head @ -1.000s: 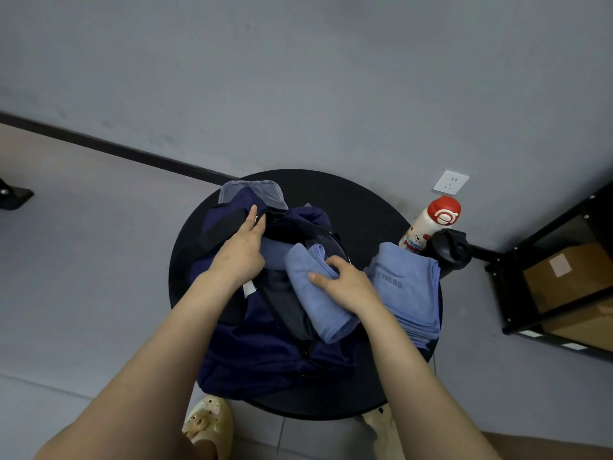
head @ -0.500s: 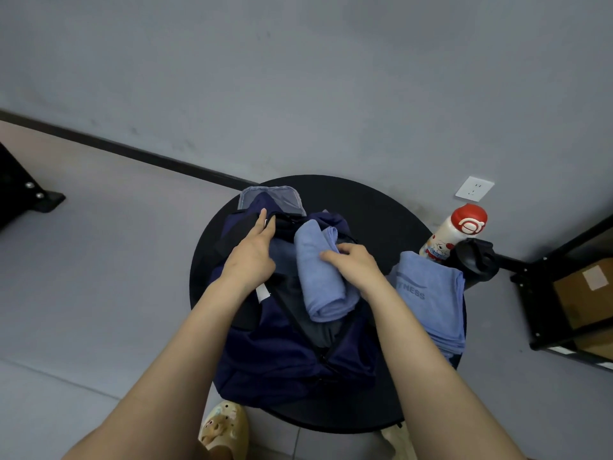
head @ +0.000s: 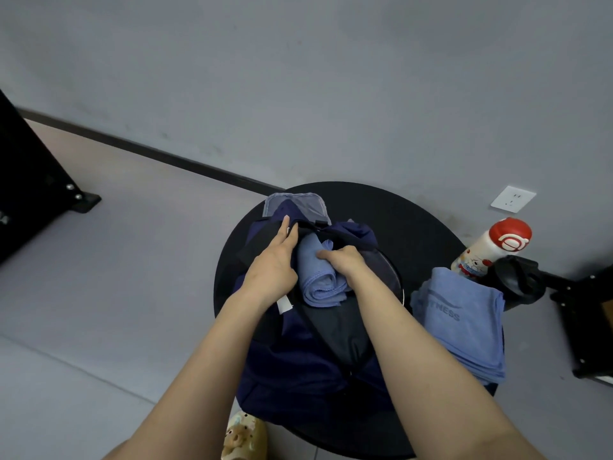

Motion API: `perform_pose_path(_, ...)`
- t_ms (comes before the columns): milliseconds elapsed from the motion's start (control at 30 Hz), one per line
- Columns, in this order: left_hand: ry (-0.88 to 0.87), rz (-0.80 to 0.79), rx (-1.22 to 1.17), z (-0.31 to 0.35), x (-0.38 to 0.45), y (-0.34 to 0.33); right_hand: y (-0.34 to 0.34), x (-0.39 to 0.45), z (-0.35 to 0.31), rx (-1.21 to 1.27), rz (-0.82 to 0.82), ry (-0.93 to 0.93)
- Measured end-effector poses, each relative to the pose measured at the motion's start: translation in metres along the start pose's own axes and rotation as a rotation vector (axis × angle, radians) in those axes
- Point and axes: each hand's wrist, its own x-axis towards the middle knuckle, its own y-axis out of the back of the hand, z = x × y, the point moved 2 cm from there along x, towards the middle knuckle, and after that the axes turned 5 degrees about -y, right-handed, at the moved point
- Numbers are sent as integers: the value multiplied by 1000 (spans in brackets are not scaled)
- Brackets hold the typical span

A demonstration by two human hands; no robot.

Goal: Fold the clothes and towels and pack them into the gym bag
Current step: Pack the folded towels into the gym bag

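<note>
- Gym bag (head: 292, 366), navy, lies unzipped at centre frame on a round black table (head: 398, 220); its near end overhangs the table's lower-left rim, while bare tabletop shows along the upper right.
- Rolled blue towel (head: 318, 280) sits in the bag's mouth, its coiled end toward the bottom of the frame, above dark folded fabric already inside.
- Right hand (head: 345, 263) presses down on the roll with fingers curled over its top; the fingertips are hidden in the cloth.
- Left hand (head: 272, 263) lies nearly flat on the bag's left edge, fingers straight and together, reaching to the black strap (head: 255, 240) at the opening; a small white tag (head: 284, 305) shows below the wrist.
- Grey mesh flap (head: 297, 207) stands out at the bag's far end, toward the wall.
- Folded blue towel (head: 464, 327) with partly legible lettering rests at the table's right edge, well apart from the bag and spilling over the rim.
- White bottle (head: 491, 250) with a red cap leans just above that towel, beside a black object (head: 517, 280) too dark to identify.
- Wall socket (head: 513, 198) sits upper right; a black shelf frame (head: 587, 327) is cut off at right, a dark stand (head: 36, 180) at left.
- Patterned slipper (head: 243, 436) is cut off at the bottom edge.
</note>
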Motion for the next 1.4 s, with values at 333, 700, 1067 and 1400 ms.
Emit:
perform_pose_path(333,-25,-37,-24,1,-3,4,-16,22,-14,-75,237,79)
perform_pose_path(700,-21,-37,4,-7,1,5,-45,31,5,-277,344,166)
perform_pose_path(1067,-47,-21,-16,-5,-2,6,-67,23,24,-674,181,498)
perform_pose_path(1400,-29,-27,-30,-7,-3,7,-58,27,17,-962,147,607)
